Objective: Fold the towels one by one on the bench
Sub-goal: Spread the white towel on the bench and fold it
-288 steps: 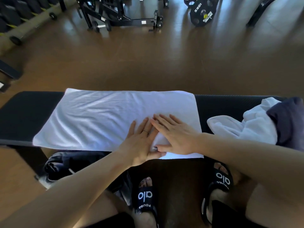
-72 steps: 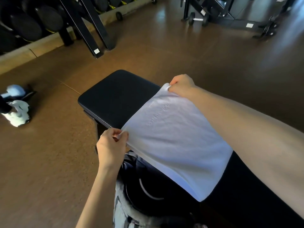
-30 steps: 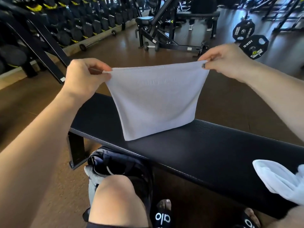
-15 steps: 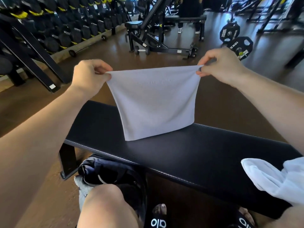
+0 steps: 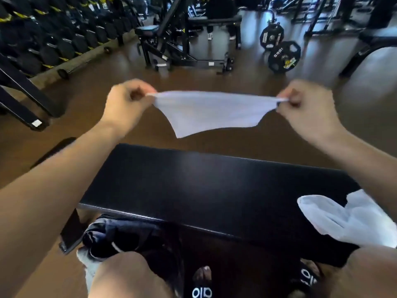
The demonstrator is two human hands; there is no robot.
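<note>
A folded white towel (image 5: 211, 112) hangs in the air above and beyond the black bench (image 5: 193, 186), stretched wide and blurred by motion. My left hand (image 5: 126, 104) pinches its left top corner. My right hand (image 5: 300, 106) pinches its right top corner. The towel's lower edge floats free and touches nothing. A heap of unfolded white towels (image 5: 348, 220) lies on the right end of the bench.
A dark bag (image 5: 129, 235) sits on the floor under the bench's near edge, beside my knees and sandals. Beyond the bench lies brown floor, then a dumbbell rack (image 5: 53, 35) at left, a weight machine (image 5: 184, 39) and weight plates (image 5: 283, 57).
Both hands have moved apart and the towel has swung up off the bench, from hanging upright to nearly flat in the air. The view has tilted down a little.
</note>
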